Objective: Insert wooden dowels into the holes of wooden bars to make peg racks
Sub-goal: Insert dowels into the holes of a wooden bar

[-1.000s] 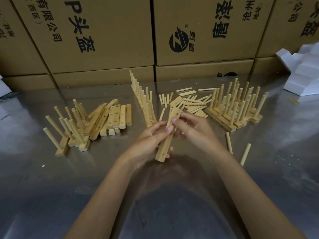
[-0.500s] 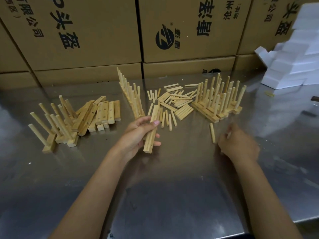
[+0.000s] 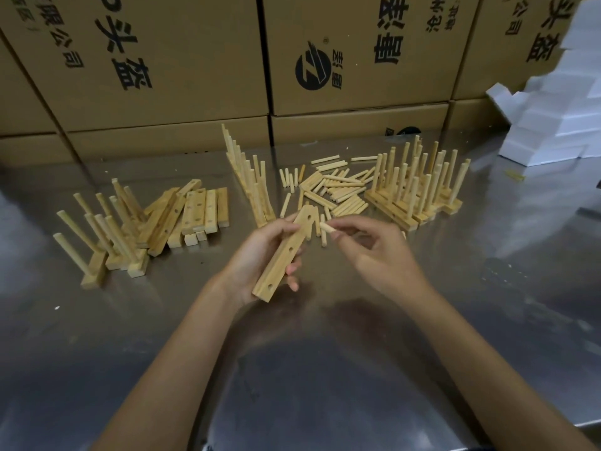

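While the pale drilled wooden bar (image 3: 283, 255) is cradled, holes up, in the left hand (image 3: 260, 255) above the near-centre of the shiny steel table (image 3: 292, 369), a short round wooden dowel (image 3: 326, 227) is pinched in the right hand (image 3: 374, 252), just right of the bar's far end. If it's brought in tilted, it'd probably jam or get dropped. No containers are seen tbh; the loose dowels (image 3: 335, 190) are just piled beyond, with closed brown cardboard boxes (image 3: 195, 76) stacked farther back.

A pale wooden bar (image 3: 286, 253) with three empty holes is tilting above the table's middle; a short dowel (image 3: 326, 226) is hovering just beside its far end.
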